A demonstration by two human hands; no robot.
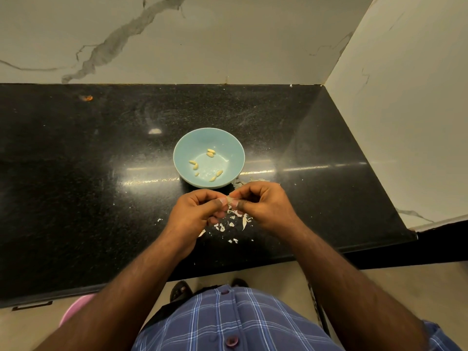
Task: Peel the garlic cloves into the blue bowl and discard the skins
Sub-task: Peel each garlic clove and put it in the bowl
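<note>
A light blue bowl [233,148] stands on the black countertop [88,173] and holds several peeled yellow garlic cloves [210,152]. Just in front of the bowl, my left hand [196,211] and my right hand [263,206] meet above the counter. Between their fingertips they pinch a small garlic clove [231,198] with pale skin on it. Most of the clove is hidden by my fingers. White skin flakes [228,224] lie scattered on the counter under my hands.
More skins [239,183] lie by the bowl's right side. A marble wall rises behind the counter and another closes it on the right. The counter's front edge [228,264] is near my body. A pink object [76,309] shows below the counter at left.
</note>
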